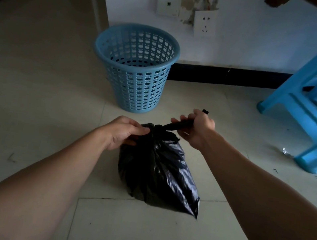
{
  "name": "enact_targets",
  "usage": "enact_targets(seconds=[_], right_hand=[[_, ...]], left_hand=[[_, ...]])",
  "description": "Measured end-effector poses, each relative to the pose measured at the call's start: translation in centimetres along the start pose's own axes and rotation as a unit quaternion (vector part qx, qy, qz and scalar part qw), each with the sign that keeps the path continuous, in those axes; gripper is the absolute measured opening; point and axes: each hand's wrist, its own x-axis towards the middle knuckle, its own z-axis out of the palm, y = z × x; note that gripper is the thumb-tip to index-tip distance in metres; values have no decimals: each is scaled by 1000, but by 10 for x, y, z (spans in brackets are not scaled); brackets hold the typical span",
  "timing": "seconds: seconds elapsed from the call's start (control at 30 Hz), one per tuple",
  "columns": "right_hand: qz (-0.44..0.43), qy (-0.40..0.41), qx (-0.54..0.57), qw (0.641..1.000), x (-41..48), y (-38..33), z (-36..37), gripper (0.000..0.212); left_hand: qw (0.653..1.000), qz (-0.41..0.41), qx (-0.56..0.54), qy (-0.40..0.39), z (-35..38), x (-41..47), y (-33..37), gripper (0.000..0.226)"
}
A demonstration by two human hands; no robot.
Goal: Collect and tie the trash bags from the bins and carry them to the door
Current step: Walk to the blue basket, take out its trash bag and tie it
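Tying black trash bag [157, 168] on floor | left hand [123, 132] pinches neck, right hand [196, 128] clenched on tail | knot probably cinched | blue bin [135, 67] emptied | carry-to-door pending

1. The floor [34, 76] is laid with large pale tiles, their thin joints showing dark; scuffs and small bits of debris mark it, chiefly at the right and lower left.
2. The wall [263, 38] behind is white, with a black skirting band [225, 74] along its foot; a second black band runs along the far wall at upper left.
3. Two white socket plates [204, 23] sit on the wall amid patches of broken, peeling plaster.
4. A light blue plastic stool [312, 108] stands at the right, near the wall; something dark brown crosses the top right corner, too cropped to name.
5. The light is dim and cool; the corners fall into shadow.
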Motion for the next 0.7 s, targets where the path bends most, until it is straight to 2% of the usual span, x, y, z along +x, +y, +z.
enact_targets(seconds=[0.13,0.27,0.33,0.4,0.47,0.53,0.7], right_hand=[[-27,76,19,997,6,-5,0,33],[-28,105,7,994,18,1,7,32],[-56,102,-37,992,22,4,9,35],[-87,83,-155,981,21,4,12,44],[-99,61,-297,948,5,-3,21,53],[-113,43,-419,900,-15,-13,31,52],[-111,-26,-577,808,-95,-62,85,43]], left_hand=[[993,-2,92,80,-10,5,-10,10],[989,-13,98,111,-15,15,-17,7],[991,-21,81,104,-19,19,-20,3],[994,-33,61,89,-25,16,-21,8],[992,-59,50,96,-34,3,-13,23],[984,-85,68,142,-40,-18,1,30],[963,-133,142,185,-84,-95,67,20]])
